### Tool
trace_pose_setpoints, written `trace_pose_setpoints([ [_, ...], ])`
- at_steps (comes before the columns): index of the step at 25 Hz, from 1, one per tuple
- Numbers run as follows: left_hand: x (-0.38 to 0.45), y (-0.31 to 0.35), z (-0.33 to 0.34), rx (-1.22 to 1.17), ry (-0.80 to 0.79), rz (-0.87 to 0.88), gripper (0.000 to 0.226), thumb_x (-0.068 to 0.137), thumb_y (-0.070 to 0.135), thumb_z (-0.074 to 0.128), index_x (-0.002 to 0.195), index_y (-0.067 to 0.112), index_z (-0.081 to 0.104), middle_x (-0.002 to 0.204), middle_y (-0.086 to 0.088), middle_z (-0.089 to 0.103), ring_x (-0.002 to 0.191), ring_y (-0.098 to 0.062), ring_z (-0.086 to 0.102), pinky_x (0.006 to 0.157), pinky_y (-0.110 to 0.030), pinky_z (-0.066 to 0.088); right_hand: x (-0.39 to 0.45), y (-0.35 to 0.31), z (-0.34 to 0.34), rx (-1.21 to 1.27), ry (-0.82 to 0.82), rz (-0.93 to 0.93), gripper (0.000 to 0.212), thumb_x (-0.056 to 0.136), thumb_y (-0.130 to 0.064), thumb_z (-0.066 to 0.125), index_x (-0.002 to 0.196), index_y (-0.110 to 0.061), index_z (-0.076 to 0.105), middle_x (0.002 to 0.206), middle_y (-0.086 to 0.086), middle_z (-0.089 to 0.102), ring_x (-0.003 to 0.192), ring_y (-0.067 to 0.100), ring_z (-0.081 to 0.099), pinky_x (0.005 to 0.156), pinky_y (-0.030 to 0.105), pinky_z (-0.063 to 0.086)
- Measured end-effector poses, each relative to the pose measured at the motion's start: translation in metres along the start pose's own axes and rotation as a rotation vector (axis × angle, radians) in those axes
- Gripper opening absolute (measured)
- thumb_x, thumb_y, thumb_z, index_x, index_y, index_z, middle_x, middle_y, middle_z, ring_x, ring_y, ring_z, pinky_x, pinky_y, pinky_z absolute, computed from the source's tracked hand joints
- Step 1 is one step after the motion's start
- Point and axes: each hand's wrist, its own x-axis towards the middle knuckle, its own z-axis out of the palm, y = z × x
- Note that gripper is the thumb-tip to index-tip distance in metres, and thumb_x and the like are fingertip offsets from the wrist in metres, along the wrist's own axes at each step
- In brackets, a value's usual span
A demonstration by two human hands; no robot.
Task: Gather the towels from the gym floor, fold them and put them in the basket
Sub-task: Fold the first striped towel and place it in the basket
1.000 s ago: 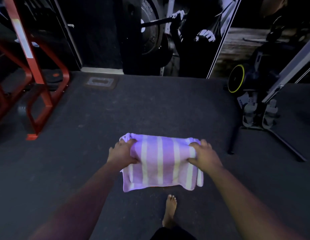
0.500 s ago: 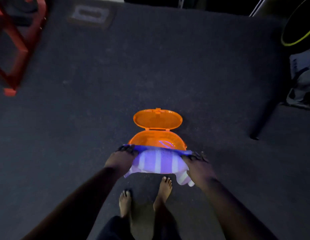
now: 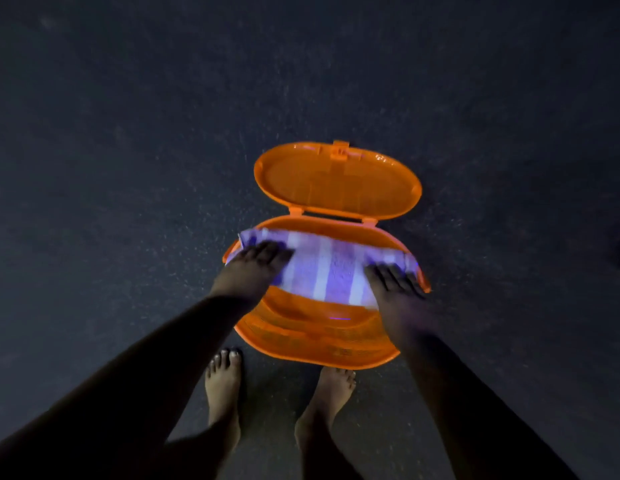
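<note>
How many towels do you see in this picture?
1. The striped purple towel is held by the left hand and right hand over the open orange basket. Others may lie hidden beneath it.

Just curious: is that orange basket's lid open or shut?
Open. The lid is swung back behind the basket, its inside facing up, while both hands hold the striped towel over the opening.

Towel (image 3: 327, 268) now over open basket (image 3: 315, 344)
</note>
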Motion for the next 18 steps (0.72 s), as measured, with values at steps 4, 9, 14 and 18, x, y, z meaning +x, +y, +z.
trace_pose_setpoints([
  [4, 0.022, -0.005, 0.11, 0.047, -0.122, -0.021, 0.064, 0.09, 0.017, 0.029, 0.15, 0.016, 0.05, 0.15, -0.02, 0.051, 0.135, -0.041, 0.053, 0.107, -0.057, 0.045, 0.014, -0.011, 0.104, 0.001, -0.286, 0.106, 0.064, 0.086, -0.011, 0.032, 0.147, -0.014, 0.051, 0.15, 0.02, 0.05, 0.134, 0.041, 0.052, 0.104, 0.061, 0.046],
  [9, 0.026, 0.003, 0.179, -0.063, -0.238, -0.092, 0.077, 0.08, 0.039, 0.046, 0.149, 0.008, 0.047, 0.154, -0.027, 0.042, 0.142, -0.047, 0.041, 0.11, -0.065, 0.037, 0.021, -0.018, 0.169, 0.075, -0.32, 0.15, 0.076, 0.087, -0.054, 0.049, 0.151, -0.014, 0.042, 0.164, 0.021, 0.025, 0.149, 0.044, 0.026, 0.115, 0.066, 0.022],
  [14, 0.058, 0.022, 0.171, -0.095, -0.113, -0.157, 0.087, 0.096, 0.064, 0.042, 0.163, 0.021, 0.007, 0.171, -0.009, -0.003, 0.158, -0.028, -0.002, 0.125, -0.052, 0.005, 0.053, -0.033, 0.166, 0.106, -0.269, 0.309, 0.085, 0.091, -0.074, 0.023, 0.162, -0.027, 0.012, 0.17, 0.013, 0.001, 0.155, 0.041, 0.004, 0.117, 0.07, 0.009],
  [18, 0.063, 0.015, 0.194, -0.111, -0.197, -0.178, 0.094, 0.094, 0.066, 0.049, 0.163, 0.021, 0.005, 0.17, -0.008, -0.005, 0.158, -0.029, -0.003, 0.125, -0.053, 0.003, 0.054, -0.029, 0.187, 0.113, -0.354, 0.338, 0.085, 0.092, -0.075, 0.028, 0.162, -0.031, 0.008, 0.17, 0.012, -0.002, 0.154, 0.043, 0.006, 0.113, 0.073, 0.018],
])
